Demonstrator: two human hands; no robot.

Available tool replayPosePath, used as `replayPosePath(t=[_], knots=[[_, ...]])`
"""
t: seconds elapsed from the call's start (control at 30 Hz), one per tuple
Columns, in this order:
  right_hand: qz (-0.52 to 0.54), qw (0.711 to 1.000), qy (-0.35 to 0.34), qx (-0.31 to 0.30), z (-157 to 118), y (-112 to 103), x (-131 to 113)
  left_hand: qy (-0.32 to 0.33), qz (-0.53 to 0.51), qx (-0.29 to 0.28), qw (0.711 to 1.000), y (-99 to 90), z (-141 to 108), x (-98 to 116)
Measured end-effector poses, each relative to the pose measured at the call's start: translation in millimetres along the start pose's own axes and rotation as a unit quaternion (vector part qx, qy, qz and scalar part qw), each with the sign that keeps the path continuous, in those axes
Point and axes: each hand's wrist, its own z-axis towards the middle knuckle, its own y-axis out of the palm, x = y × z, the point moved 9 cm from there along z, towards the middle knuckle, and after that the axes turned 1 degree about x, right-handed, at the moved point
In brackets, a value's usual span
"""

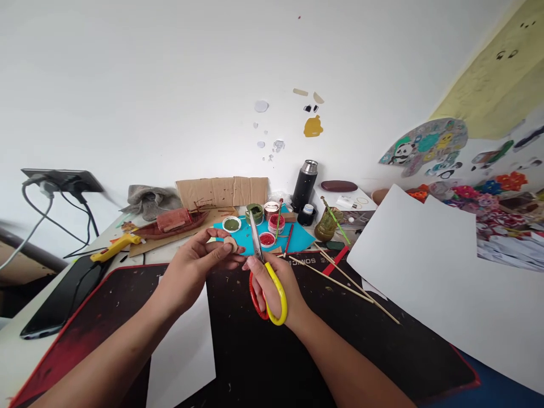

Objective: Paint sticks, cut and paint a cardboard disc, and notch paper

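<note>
Between the thumb and fingers of my left hand (199,258) is a small round beige disc (230,243). My right hand (276,283) grips a pair of scissors (278,294) with one yellow and one red handle. The scissor blades point up and away from me and look nearly closed, just right of the disc and apart from it. Behind my hands, a blue sheet (304,237) bears pots of green paint (254,213) and red paint (276,222), with paint-filled lids beside them.
A dark mat (246,351) covers the desk, with white paper (182,357) under my left forearm. Wooden sticks (340,281) lie to the right, near large white sheets (420,243). A model boat (170,224), yellow glue gun (114,248) and black flask (304,184) stand further back.
</note>
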Motion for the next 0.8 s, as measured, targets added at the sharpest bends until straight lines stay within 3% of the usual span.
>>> replayPosePath(t=[0.2,0.3,0.67,0.8], knots=[[0.009,1.000,0.004,0.005,1.3,-0.3,-7.7,0.011,-0.007,0.019,1.000,0.4,-1.2,-1.3],[0.018,1.000,0.003,0.004,1.8,0.4,-9.6,-0.019,-0.026,0.029,0.999,-1.1,-0.7,-10.1],[0.013,1.000,0.009,0.010,3.8,-5.2,-14.1,-0.064,-0.009,-0.035,0.997,22.3,-8.1,-21.2],[-0.001,1.000,0.005,0.007,4.0,-6.7,-17.3,-0.013,0.048,-0.070,0.996,20.3,-5.0,-11.5]])
